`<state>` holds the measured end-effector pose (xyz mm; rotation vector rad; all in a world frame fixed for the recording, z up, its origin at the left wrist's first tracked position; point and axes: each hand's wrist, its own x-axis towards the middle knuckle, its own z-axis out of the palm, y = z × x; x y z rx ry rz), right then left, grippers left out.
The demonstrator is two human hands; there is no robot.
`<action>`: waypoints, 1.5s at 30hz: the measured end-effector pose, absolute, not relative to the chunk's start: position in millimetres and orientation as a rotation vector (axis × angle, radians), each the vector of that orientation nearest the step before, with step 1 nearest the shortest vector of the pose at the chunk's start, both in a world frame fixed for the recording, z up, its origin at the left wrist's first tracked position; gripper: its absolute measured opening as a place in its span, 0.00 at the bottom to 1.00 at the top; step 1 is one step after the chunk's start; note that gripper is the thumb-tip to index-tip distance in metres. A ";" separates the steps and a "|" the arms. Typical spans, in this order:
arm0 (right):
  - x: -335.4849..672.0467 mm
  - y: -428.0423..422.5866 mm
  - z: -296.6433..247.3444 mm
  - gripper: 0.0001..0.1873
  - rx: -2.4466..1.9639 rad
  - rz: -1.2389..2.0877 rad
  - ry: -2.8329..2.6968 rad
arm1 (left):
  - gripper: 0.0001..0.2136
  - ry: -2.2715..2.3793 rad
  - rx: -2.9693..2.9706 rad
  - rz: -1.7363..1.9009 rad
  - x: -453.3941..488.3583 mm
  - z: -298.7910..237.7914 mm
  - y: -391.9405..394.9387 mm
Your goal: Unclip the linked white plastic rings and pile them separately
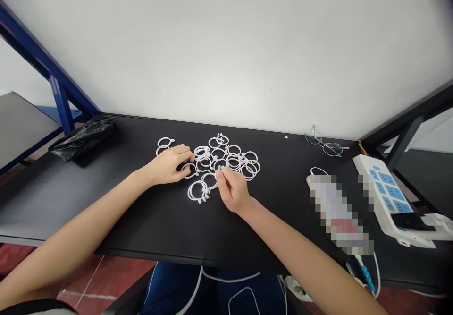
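White curtain rings (201, 191), each with a small eyelet, lie in a loose cluster on the black tabletop (152, 220). My left hand (171, 165) is at the cluster's left side, its fingers curled and its thumb and index finger closing on the rim of one ring (194, 175). Right of it, my right hand (233, 190) is closed in a pinch at the front of the cluster. Its thumb and bent index finger meet at a ring (209, 181), partly hidden by the hand. More rings (250, 168) overlap just beyond my right hand. Two rings (164, 142) rest apart, behind my left hand.
A crumpled black plastic bag (83, 138) lies at the far left. Glasses (323, 144) lie near the wall at the back right. A blurred-out phone (339, 216) with a cable and a white power strip (385, 197) occupy the right side.
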<state>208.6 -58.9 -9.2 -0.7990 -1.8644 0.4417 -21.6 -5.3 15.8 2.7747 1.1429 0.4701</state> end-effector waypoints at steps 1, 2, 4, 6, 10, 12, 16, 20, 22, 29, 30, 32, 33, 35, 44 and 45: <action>208.5 -59.0 -9.0 0.18 -0.800 0.441 -1.864 | 0.07 1.141 2.775 0.465 -21.6 15.1 -4.9; 208.5 -59.0 -8.8 0.18 -0.801 0.441 -1.863 | 0.07 1.141 2.776 0.458 -21.6 14.4 -4.5; 208.3 -59.1 -8.2 0.18 -0.801 0.439 -1.862 | 0.08 1.143 2.776 0.443 -21.6 13.3 -4.2; 208.2 -59.2 -7.8 0.18 -0.798 0.438 -1.863 | 0.08 1.142 2.777 0.438 -21.6 12.4 -4.2; 208.4 -59.2 -7.9 0.18 -0.796 0.430 -1.863 | 0.07 1.123 2.797 0.436 -21.8 11.6 -4.5; 208.6 -59.1 -8.4 0.18 -0.798 0.425 -1.863 | 0.06 1.128 2.796 0.445 -22.1 12.0 -4.5; 208.7 -58.9 -8.9 0.18 -0.796 0.421 -1.864 | 0.06 1.134 2.789 0.493 -23.4 15.1 -5.3; 208.6 -59.2 -7.7 0.18 -0.793 0.429 -1.868 | 0.06 1.117 2.729 0.555 -22.4 20.4 -9.0; 208.6 -59.5 -6.8 0.18 -0.793 0.434 -1.868 | 0.05 1.096 2.588 0.626 -20.6 22.7 -11.2; 207.9 -60.7 -6.7 0.14 -0.779 0.459 -1.842 | 0.10 0.977 1.755 0.809 -14.3 26.8 -14.5; 207.5 -60.7 -7.3 0.11 -0.778 0.468 -1.832 | 0.11 0.960 1.649 0.816 -13.2 27.2 -15.2; 206.5 -60.5 -8.6 0.06 -0.779 0.478 -1.806 | 0.12 0.936 1.469 0.818 -10.7 28.4 -17.2; 206.1 -60.3 -9.3 0.10 -0.777 0.476 -1.795 | 0.12 0.930 1.397 0.824 -9.4 29.1 -18.3; 205.5 -59.8 -10.4 0.18 -0.757 0.461 -1.787 | 0.13 0.922 1.284 0.842 -6.9 30.9 -20.3; 205.6 -58.4 -10.5 0.20 -0.683 0.419 -1.815 | 0.15 0.941 1.102 0.787 -0.2 34.0 -24.7; 205.3 -58.3 -10.5 0.19 -0.687 0.418 -1.809 | 0.15 0.945 1.102 0.775 0.2 33.4 -25.2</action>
